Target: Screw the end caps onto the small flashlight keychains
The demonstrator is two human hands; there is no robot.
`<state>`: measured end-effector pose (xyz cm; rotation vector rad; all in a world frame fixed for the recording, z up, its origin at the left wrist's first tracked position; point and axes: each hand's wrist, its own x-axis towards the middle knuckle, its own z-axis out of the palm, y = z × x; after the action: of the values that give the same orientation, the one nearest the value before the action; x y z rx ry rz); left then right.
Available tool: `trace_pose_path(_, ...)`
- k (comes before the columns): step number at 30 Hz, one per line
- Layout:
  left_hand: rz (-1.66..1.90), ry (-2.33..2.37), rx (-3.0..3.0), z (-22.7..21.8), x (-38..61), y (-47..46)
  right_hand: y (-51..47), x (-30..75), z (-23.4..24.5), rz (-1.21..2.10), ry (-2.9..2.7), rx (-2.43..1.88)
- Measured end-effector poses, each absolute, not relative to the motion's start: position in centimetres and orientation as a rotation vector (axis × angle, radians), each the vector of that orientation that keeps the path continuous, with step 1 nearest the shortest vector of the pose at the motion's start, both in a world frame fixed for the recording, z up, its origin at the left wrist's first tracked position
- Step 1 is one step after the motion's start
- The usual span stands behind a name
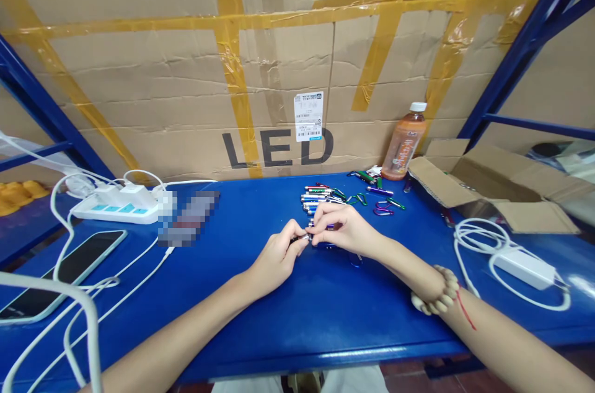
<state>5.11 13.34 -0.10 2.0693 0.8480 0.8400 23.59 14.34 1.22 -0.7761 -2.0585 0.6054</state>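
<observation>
My left hand [279,256] and my right hand [341,227] meet over the middle of the blue table [297,312]. Together their fingers pinch one small metal keychain flashlight [305,237], the left holding its dark end, the right its silver end. Just behind my hands lies a pile of several small coloured flashlights [318,198]. Loose coloured carabiner clips [383,207] are scattered to the right of that pile. My right wrist wears a bead bracelet [439,300].
A white power strip [116,204] with cables and a phone [60,275] lie at the left. An orange drink bottle [403,142] stands at the back, an open cardboard box [493,185] and a white charger [523,268] at the right. A taped cardboard wall rises behind the table.
</observation>
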Motion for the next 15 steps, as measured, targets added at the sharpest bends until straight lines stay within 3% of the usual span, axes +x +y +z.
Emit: trace_pose_path(15,1.155,0.891,2.364,-1.0,4.4,14.6,13.7,22.0,1.0,0.622,-1.836,-1.02)
